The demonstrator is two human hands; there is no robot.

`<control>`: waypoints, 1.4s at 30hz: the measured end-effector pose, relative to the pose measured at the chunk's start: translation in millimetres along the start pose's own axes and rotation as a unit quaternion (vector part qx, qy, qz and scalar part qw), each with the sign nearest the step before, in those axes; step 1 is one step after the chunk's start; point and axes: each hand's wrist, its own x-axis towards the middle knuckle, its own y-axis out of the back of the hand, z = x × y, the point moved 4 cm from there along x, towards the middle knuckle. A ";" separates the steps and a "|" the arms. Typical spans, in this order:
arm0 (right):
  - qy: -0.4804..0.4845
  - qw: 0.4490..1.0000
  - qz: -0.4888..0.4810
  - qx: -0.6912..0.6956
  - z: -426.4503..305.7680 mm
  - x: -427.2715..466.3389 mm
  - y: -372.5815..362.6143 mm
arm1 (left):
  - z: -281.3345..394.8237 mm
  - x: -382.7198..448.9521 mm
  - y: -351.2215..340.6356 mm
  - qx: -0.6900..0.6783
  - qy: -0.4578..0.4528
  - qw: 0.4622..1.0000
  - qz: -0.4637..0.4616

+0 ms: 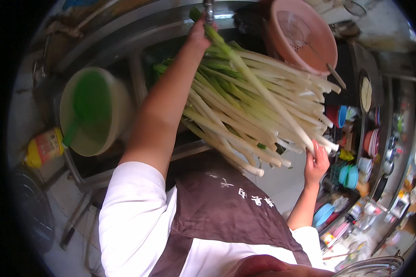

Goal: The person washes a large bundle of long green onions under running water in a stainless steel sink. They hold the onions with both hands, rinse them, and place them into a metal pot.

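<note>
A long green onion [263,88] stretches between my two hands, slanting over a large pile. My left hand [200,34] grips its green leaf end at the tap [209,12]. Around its white root end, the fingers of my right hand [317,161] are closed. Beneath lies the heap of long green onions [225,107], with pale stalks pointing right and green leaves towards the left. It rests across the sink, and several stalk ends overhang the front edge. My left forearm hides part of the leaves.
A pink plastic basin [327,52] tilts behind the pile. To the left are a pale bucket [119,114] with a green long-handled scoop [92,97] and a yellow bottle [43,147]. Shelves at right hold bowls, including a blue basin [323,214]. Below left stands a dark round container [31,211].
</note>
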 end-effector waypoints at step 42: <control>-0.431 0.869 0.180 0.166 377.9 -185.2 -106.2 | -124.0 -103.5 157.7 0.469 0.119 0.833 0.269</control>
